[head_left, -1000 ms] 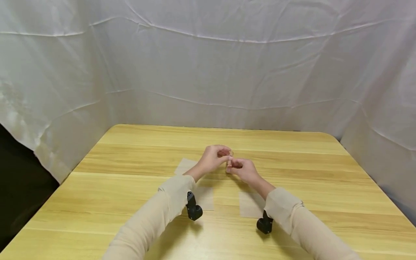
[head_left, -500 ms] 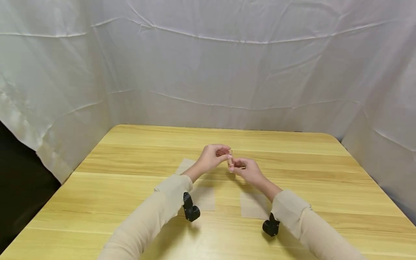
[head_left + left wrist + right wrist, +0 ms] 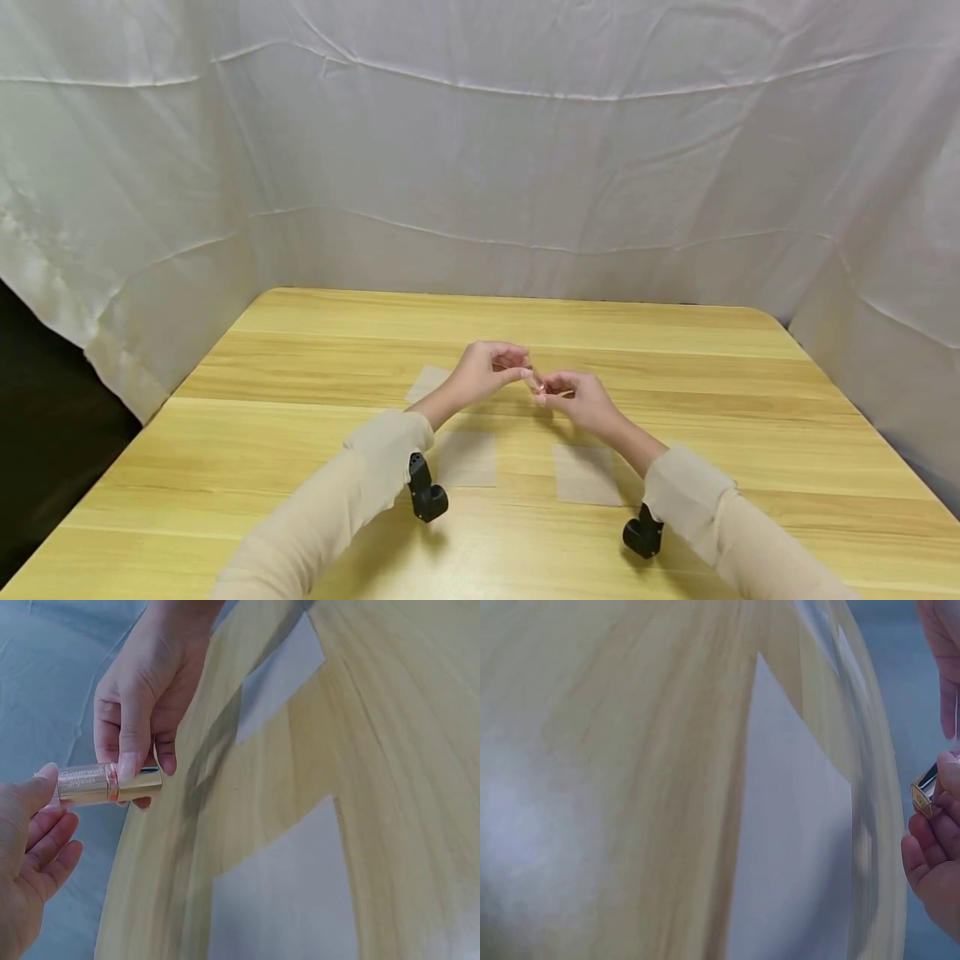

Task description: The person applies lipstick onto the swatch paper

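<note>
A lipstick tube (image 3: pixel 86 785) with a clear cap end and a shiny gold base is held between both hands above the table. My left hand (image 3: pixel 477 377) pinches its clear end between thumb and fingers; in the left wrist view this hand (image 3: pixel 30 847) comes in from the lower left. My right hand (image 3: pixel 585 404) pinches the gold base (image 3: pixel 148 780), thumb on the near side. In the head view the tube slants down toward the right, mostly covered by fingertips. The gold end (image 3: pixel 924 796) pokes out of the right hand (image 3: pixel 937 877) in the right wrist view.
Thin pale square sheets lie on the wooden table (image 3: pixel 300 350): one behind the left forearm (image 3: pixel 427 382), one beside the left wrist (image 3: pixel 468 460), one beside the right wrist (image 3: pixel 587 477). Black wrist cameras hang under both sleeves. White cloth (image 3: pixel 480 167) surrounds the table's back and sides.
The lipstick tube has tilted from nearly upright to slanting. Both forearms have spread outward, the right hand shifting right and slightly nearer, the left slightly left. Both hands still hold the tube.
</note>
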Demonstrator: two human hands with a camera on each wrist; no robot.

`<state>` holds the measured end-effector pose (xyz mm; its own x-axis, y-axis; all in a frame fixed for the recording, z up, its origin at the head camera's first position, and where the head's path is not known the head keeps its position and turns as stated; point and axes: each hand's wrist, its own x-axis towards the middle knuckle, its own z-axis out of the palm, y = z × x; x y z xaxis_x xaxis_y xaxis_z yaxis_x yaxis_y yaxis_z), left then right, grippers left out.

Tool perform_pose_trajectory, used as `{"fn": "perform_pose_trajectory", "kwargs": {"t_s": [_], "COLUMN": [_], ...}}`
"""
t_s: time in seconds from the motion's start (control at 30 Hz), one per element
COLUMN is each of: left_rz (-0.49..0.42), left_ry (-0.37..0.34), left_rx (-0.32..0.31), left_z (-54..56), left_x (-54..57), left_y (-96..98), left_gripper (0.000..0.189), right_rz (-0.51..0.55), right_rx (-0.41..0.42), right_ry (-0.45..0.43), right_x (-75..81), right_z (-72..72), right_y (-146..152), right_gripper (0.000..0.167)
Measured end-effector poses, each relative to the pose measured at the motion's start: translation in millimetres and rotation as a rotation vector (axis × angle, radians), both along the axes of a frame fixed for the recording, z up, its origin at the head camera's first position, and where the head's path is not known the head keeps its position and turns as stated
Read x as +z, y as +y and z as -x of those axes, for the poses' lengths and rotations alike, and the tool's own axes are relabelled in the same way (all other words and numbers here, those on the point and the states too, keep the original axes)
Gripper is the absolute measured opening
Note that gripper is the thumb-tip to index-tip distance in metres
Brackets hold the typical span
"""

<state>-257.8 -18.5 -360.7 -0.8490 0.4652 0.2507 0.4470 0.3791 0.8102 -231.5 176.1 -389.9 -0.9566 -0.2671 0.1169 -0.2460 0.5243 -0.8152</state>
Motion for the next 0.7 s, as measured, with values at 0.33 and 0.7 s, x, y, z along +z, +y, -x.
{"fn": "perform_pose_trajectory", "kwargs": {"t_s": [0.33, 0.7], "left_rz": [0.018, 0.029], "left_ry": [-0.028, -0.08], "left_rx": [-0.017, -0.055], "left_z": [-10.1, -21.6], "left_x": [-7.1, -12.8], "left_y": [-11.6, -18.0], "left_gripper": [0.031, 0.021], "right_rz": [-0.022, -0.102], "right_rx": [0.063, 0.1], "right_ry": [0.034, 0.062], "right_x": [2.2, 3.5], "right_z": [-7.2, -15.3], "right_y": [4.6, 7.4], "right_gripper": [0.019, 0.022]}}
